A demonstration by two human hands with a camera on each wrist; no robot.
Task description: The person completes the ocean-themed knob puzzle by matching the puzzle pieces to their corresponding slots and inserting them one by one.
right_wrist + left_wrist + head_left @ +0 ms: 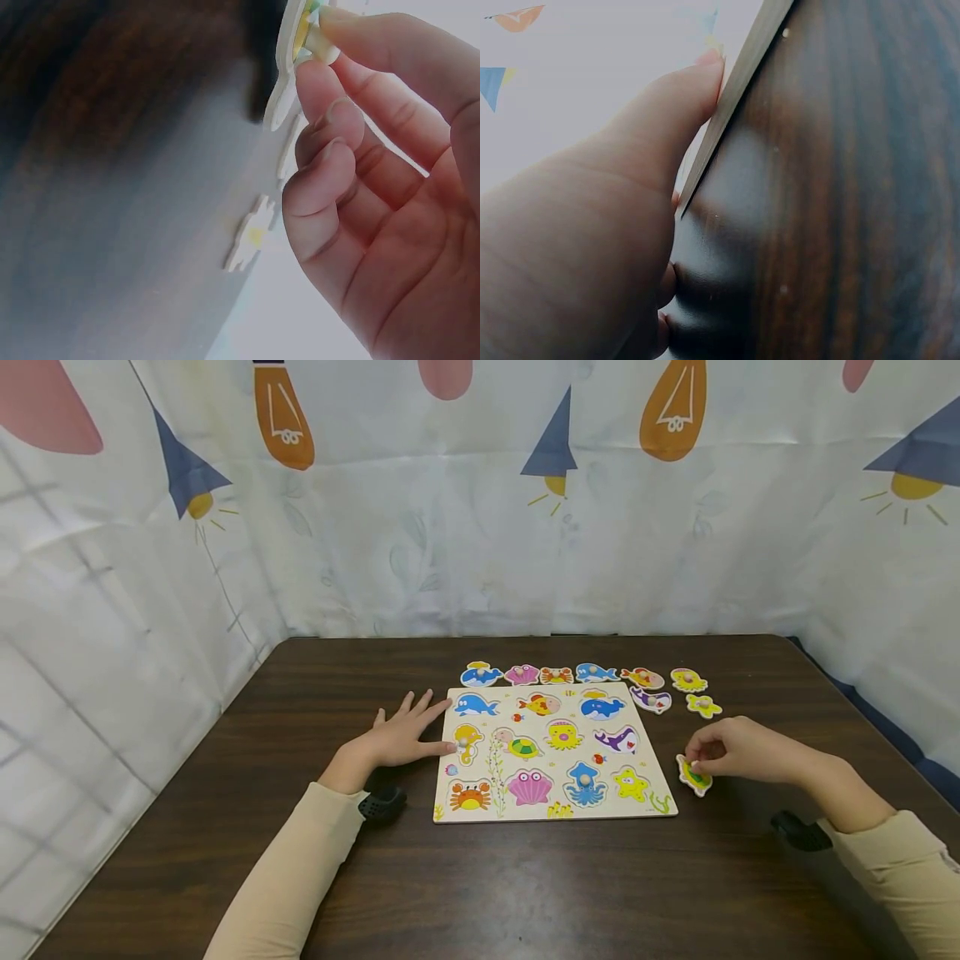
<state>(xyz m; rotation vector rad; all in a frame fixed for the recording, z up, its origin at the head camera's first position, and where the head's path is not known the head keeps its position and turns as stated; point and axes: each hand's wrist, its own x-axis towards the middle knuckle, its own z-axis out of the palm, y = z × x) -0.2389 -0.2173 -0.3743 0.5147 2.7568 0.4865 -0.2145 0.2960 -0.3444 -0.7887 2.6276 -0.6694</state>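
Note:
A pale wooden puzzle board [491,814] with printed sea animals lies on the table. Spread wide at its left edge, my left hand [397,737] rests its thumb and index finger on the border. The left wrist view has the thumb [694,86] over the board's rim [727,112]. To the right of the board, my right hand [757,752] pinches a green and yellow turtle puzzle piece [695,779] by its knob [321,46]. That piece is tilted in the head view. Knobbed seahorse [467,745] and squid [585,787] pieces sit in the board.
Along the board's far edge lie several knobbed pieces, among them a whale [480,675], a shell [522,675] and a crab [557,676]. An octopus piece [688,680] and a star piece [703,706] lie beyond my right hand. A patterned curtain [480,543] hangs behind the table.

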